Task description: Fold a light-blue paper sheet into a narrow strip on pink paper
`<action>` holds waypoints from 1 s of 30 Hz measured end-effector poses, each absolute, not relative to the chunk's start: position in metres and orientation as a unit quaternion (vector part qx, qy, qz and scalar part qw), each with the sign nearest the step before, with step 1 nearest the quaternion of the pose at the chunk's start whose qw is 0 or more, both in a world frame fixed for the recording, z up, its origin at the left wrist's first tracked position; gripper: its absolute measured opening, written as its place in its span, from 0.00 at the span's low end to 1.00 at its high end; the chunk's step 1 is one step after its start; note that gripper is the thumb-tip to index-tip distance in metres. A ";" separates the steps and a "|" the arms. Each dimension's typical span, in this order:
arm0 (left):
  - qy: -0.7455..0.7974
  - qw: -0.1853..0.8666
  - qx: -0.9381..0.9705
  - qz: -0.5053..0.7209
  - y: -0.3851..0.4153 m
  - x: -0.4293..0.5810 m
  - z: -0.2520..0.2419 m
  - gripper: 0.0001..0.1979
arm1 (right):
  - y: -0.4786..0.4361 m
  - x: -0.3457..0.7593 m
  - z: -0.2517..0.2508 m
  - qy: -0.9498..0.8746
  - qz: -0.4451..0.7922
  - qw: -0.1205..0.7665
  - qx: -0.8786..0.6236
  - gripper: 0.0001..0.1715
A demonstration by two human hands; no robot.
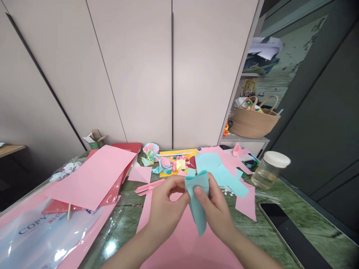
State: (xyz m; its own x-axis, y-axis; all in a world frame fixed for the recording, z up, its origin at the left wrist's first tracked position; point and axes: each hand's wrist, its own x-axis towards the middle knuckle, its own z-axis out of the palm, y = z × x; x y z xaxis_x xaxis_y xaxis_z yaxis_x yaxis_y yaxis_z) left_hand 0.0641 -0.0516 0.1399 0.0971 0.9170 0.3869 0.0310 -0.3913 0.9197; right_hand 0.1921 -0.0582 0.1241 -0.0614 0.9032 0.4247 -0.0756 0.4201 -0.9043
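Both my hands hold a small piece of light blue paper (198,201), curled into a cone-like shape with its point downward. My right hand (215,209) pinches it with the thumb pressed on its front. My left hand (165,209) grips its left edge with thumb and fingers. Under my hands lies a large pink paper sheet (182,243) on the green marble table (280,231). A thin folded pink strip (148,186) lies just left of my left hand.
Pink sheets (92,175) and a plastic paper pack (42,235) lie at left. Folded paper flowers and scraps (168,162) sit behind, with blue cut paper (221,172). A lidded glass jar (269,170) and a dark phone (291,235) are at right. A woven basket (254,119) rests on a shelf.
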 end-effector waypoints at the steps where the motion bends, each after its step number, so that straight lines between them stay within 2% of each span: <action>1: 0.381 0.400 0.623 0.553 -0.051 0.064 0.140 0.06 | -0.058 0.192 0.125 -0.596 0.421 0.590 -0.346 0.05; 7: 0.390 0.401 0.623 0.547 -0.048 0.066 0.141 0.07 | -0.058 0.192 0.129 -0.574 0.445 0.589 -0.353 0.07; 19: 0.401 0.428 0.623 0.517 -0.042 0.062 0.145 0.07 | -0.055 0.192 0.127 -0.582 0.409 0.592 -0.379 0.09; 30: 0.408 0.413 0.633 0.512 -0.045 0.063 0.146 0.03 | -0.055 0.191 0.127 -0.575 0.407 0.596 -0.386 0.10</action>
